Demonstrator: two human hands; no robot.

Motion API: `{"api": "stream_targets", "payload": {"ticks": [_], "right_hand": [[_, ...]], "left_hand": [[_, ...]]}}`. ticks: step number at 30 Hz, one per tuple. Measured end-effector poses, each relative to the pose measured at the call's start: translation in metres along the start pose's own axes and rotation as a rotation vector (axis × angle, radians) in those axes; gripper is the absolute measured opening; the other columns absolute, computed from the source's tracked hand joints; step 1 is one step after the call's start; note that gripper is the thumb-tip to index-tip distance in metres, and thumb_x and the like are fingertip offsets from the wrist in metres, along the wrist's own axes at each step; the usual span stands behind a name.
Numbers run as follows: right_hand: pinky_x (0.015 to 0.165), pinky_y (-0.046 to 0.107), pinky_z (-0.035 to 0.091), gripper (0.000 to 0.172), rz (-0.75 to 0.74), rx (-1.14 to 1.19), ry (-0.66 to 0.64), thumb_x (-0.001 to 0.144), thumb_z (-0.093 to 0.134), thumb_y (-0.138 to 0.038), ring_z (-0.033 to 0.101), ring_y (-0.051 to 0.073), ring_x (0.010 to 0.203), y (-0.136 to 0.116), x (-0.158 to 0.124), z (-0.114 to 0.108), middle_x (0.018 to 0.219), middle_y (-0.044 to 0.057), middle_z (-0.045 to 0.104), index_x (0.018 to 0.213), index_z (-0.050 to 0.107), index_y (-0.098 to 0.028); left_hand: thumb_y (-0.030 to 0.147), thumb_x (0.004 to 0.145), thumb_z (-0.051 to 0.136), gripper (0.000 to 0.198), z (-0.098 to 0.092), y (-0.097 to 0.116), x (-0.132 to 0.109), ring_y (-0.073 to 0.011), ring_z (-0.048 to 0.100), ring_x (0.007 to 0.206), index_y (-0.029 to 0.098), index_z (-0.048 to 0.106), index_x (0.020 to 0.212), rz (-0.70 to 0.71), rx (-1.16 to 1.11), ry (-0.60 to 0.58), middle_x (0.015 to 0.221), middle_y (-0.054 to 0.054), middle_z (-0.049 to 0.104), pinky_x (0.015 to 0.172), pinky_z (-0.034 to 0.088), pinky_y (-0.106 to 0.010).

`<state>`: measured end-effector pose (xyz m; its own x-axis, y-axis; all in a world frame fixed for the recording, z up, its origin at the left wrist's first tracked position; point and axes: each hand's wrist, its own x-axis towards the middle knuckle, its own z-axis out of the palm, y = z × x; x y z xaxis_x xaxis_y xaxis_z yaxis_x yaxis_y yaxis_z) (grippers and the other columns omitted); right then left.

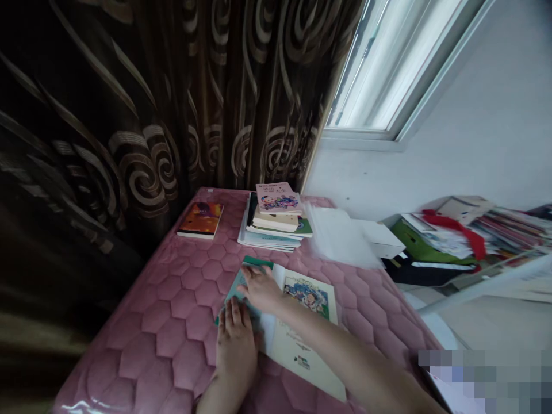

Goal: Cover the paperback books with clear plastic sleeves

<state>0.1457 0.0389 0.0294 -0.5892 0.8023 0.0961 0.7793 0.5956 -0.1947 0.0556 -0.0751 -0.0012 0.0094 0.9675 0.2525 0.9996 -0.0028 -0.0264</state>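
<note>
An open book (pixel 317 351) lies on the pink padded surface, its cream page with a coloured picture facing up on the right. Its green inside cover (pixel 257 261) is folded out to the left. My left hand (pixel 236 330) lies on the lower part of that cover, fingers stretched out. Reaching across the page, my right hand (pixel 260 287) rests on the cover's upper part with its fingers spread. A pale, shiny strip (pixel 268 333) shows beside the book's fold; whether it is paper or plastic film I cannot tell.
Beyond the book stands a stack of books (pixel 278 221), with an orange-covered book (pixel 200 220) to its left. Clear plastic sheets (pixel 340 236) and a white box (pixel 379 238) lie right of the stack. A dark curtain (pixel 207 98) borders the bed-like surface (pixel 172 322).
</note>
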Motion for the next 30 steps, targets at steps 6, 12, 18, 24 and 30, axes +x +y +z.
{"api": "stream_targets", "payload": {"ticks": [6,12,18,24,30], "right_hand": [[0.093,0.051,0.031,0.055,0.103,-0.047,-0.048,0.097,0.028,-0.045,0.042,0.033,0.121,0.014,0.031,-0.009,0.131,0.021,0.055,0.134,0.044,-0.008],[0.09,0.05,0.032,0.058,0.18,-0.068,-0.044,0.097,0.027,-0.046,0.043,0.035,0.118,0.005,0.021,-0.015,0.124,0.023,0.058,0.131,0.047,-0.004],[0.096,0.049,0.028,0.052,0.27,-0.089,0.0,0.095,0.035,-0.046,0.044,0.035,0.12,0.012,-0.013,-0.013,0.12,0.022,0.062,0.129,0.052,-0.01],[0.096,0.051,0.03,0.057,0.23,-0.04,-0.007,0.096,0.032,-0.045,0.042,0.034,0.121,-0.001,0.017,-0.013,0.128,0.024,0.056,0.131,0.048,-0.003],[0.098,0.051,0.028,0.055,0.24,-0.084,-0.006,0.096,0.033,-0.044,0.039,0.034,0.126,0.01,0.004,-0.012,0.127,0.024,0.057,0.134,0.046,-0.006]], "left_hand": [[0.032,0.084,0.053,0.053,-0.008,0.033,0.005,-0.031,0.048,0.126,0.008,0.052,0.131,0.035,-0.083,-0.089,0.141,-0.02,0.045,0.102,0.043,-0.044],[0.046,0.083,0.051,0.07,0.006,0.057,0.0,-0.0355,0.035,0.135,0.004,0.042,0.138,0.016,-0.132,-0.07,0.144,-0.024,0.039,0.109,0.032,-0.05],[0.051,0.085,0.045,0.068,0.011,0.053,0.002,-0.0356,0.033,0.136,0.005,0.047,0.135,0.029,-0.175,-0.092,0.146,-0.022,0.037,0.109,0.029,-0.052],[0.052,0.085,0.045,0.067,0.01,0.053,-0.002,-0.0356,0.036,0.134,0.006,0.049,0.134,0.043,-0.144,-0.061,0.14,-0.023,0.046,0.108,0.032,-0.051],[0.052,0.086,0.044,0.069,0.012,0.051,0.001,-0.0359,0.037,0.133,0.003,0.048,0.134,0.057,-0.167,0.0,0.141,-0.024,0.043,0.107,0.034,-0.052]]}}
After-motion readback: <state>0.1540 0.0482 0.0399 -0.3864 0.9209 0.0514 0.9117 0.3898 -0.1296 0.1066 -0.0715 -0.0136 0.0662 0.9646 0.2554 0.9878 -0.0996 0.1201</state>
